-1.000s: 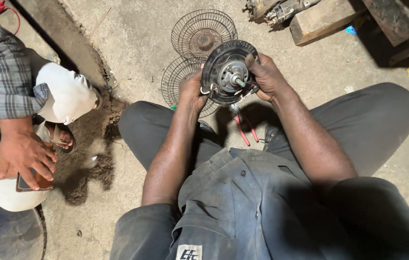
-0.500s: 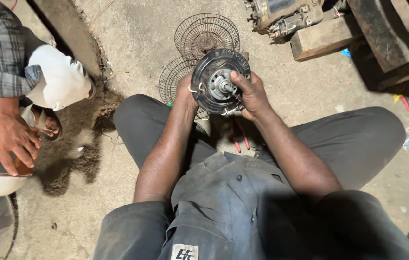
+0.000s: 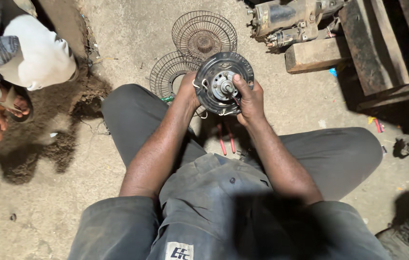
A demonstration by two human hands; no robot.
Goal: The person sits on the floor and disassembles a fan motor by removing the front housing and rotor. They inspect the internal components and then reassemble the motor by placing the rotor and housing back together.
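We hold the round fan motor (image 3: 223,83) up between both knees, left hand (image 3: 191,90) and right hand (image 3: 249,98) clamped on its rim, now raised nearer the wire fan guards (image 3: 203,36) beyond it, shaft facing us for inspection.

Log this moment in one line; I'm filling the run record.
left hand: grips round dark metal fan motor | right hand: grips it, thumb on hub | behind: two round wire fan guards on concrete floor
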